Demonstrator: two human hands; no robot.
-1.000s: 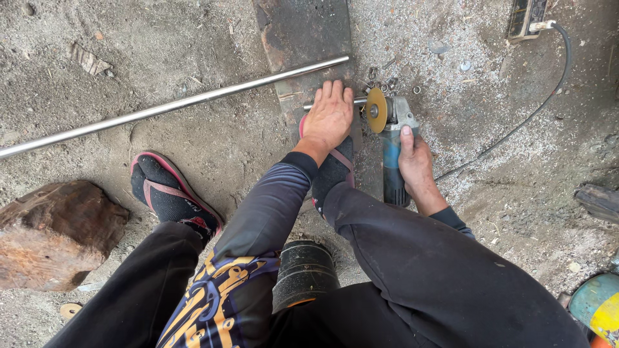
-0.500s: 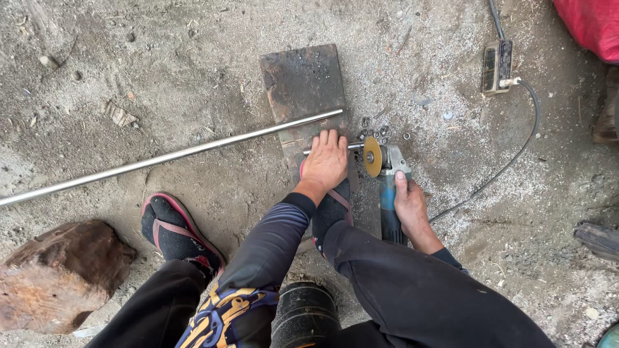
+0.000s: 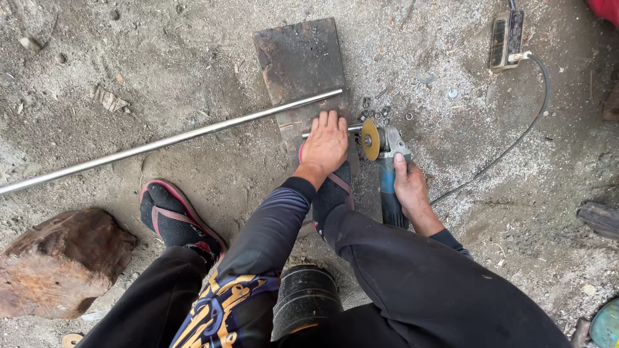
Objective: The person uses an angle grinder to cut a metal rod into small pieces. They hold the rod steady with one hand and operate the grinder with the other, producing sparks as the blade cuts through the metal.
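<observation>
Left hand (image 3: 325, 145), fingers together, pressed flat on short rod (image 3: 353, 128); right hand (image 3: 408, 187) clamped on angle grinder (image 3: 385, 169), disc (image 3: 370, 139) at 3 o'clock of the left hand

Soft even daylight, sharp, faint shadows.

Smooth shiny metal rod (image 3: 167, 140), rusty matt steel plate (image 3: 300, 61), rough gritty ground (image 3: 129, 58)
</observation>
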